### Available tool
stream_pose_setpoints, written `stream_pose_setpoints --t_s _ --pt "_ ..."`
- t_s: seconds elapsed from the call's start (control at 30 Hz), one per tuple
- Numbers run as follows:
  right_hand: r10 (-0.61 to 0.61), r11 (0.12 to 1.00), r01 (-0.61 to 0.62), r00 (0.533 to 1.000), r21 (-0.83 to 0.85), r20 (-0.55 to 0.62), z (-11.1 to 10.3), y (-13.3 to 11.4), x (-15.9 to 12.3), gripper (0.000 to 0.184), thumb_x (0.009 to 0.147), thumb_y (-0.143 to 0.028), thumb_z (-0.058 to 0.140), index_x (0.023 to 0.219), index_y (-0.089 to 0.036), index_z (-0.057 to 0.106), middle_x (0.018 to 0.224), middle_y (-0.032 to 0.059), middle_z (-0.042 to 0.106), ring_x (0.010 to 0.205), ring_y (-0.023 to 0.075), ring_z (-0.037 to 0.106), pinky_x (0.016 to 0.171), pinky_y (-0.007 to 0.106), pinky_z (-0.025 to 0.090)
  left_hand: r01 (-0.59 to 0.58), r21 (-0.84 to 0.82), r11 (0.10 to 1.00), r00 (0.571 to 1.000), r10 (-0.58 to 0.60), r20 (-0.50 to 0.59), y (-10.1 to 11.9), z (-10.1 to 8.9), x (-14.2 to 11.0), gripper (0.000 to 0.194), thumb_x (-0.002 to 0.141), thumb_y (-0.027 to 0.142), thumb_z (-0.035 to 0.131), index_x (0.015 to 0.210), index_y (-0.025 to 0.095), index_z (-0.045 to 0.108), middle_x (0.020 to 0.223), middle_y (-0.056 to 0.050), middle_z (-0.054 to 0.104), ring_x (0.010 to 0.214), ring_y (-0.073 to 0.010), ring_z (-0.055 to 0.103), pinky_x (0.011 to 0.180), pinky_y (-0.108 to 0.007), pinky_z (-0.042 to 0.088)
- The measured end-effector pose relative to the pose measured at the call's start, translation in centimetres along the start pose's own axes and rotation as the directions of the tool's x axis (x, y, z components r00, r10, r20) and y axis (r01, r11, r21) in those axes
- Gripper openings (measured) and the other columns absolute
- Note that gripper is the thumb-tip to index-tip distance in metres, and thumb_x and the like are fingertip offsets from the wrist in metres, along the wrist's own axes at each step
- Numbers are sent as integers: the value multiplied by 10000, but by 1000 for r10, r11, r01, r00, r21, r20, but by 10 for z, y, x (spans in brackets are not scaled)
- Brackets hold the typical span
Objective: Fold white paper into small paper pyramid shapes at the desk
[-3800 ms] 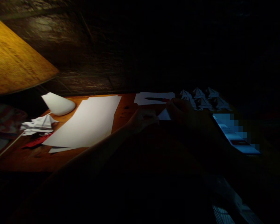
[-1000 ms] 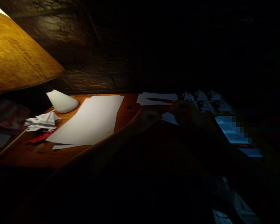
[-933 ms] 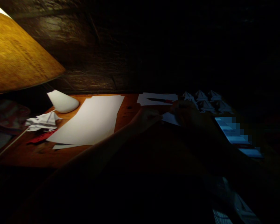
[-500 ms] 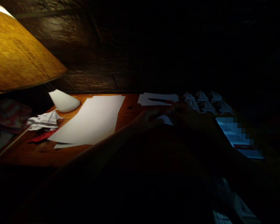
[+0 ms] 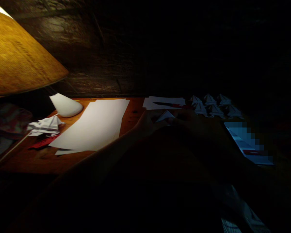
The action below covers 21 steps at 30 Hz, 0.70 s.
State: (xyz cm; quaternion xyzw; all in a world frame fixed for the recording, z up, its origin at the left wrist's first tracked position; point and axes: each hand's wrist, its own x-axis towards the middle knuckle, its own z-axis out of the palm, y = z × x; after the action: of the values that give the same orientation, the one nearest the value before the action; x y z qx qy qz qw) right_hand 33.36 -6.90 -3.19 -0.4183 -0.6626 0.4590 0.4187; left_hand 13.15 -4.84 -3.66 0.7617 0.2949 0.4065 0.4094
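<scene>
A small folded piece of white paper, its top pointed like a triangle, is held between both hands over the dark middle of the table. My left hand grips its left side with the fingers closed. On the other side my right hand pinches the right edge, though deep shadow hides most of its fingers. Just beyond the hands lies a knife with a dark blade and a reddish handle, resting on a small stack of white paper.
Several folded paper shapes stand in rows at the back right, near a glowing blue screen. Large white sheets cover the left of the wooden table, beside a lamp, a crumpled striped paper and a red object.
The folded paper has turned and shifted slightly left and up, so that its point now faces upward. My right hand has come lower, leaving the knife's handle more exposed.
</scene>
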Motion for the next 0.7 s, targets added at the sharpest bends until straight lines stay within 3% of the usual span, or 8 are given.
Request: stream_pose_setpoints --t_s 0.27,0.37,0.5,0.6,0.7 --pt "-1 1000 1 1000 -7 31 0 -7 -2 513 782 -573 779 594 -204 477 609 -39 444 567 96 364 510 264 266 68 -21 997 996 -67 53 -6 -3 -1 243 797 363 758 762 131 696 719 0 603 632 -95 514 565 -216 384" --pt "-47 997 49 998 -56 49 -1 -6 -1 506 806 -559 765 587 -201 483 604 -37 452 569 99 369 520 268 270 110 -62 992 992 -106 69 -12 -2 -1 312 805 437 756 781 132 692 682 6 585 609 -97 504 537 -212 360" --pt "-141 981 146 989 -126 43 -1 0 0 482 842 -552 736 600 -193 524 640 -18 512 608 115 428 555 275 303 46 -68 997 998 -42 56 -14 -3 0 368 882 504 679 796 147 708 696 -7 609 622 -102 519 553 -221 380" --pt "-194 963 201 979 -177 55 0 1 -1 450 865 -512 724 614 -193 529 650 -18 517 625 118 437 570 274 313 -19 17 1000 1000 19 11 -10 -4 0 293 893 409 686 745 158 708 721 -24 633 671 -115 565 619 -240 441" --pt "-247 952 258 966 -164 83 2 0 -3 423 888 -476 700 634 -196 509 687 -18 515 653 120 437 590 271 335 -54 2 999 998 54 39 -6 -4 1 247 903 327 668 725 163 718 767 -36 654 710 -122 600 676 -257 477"
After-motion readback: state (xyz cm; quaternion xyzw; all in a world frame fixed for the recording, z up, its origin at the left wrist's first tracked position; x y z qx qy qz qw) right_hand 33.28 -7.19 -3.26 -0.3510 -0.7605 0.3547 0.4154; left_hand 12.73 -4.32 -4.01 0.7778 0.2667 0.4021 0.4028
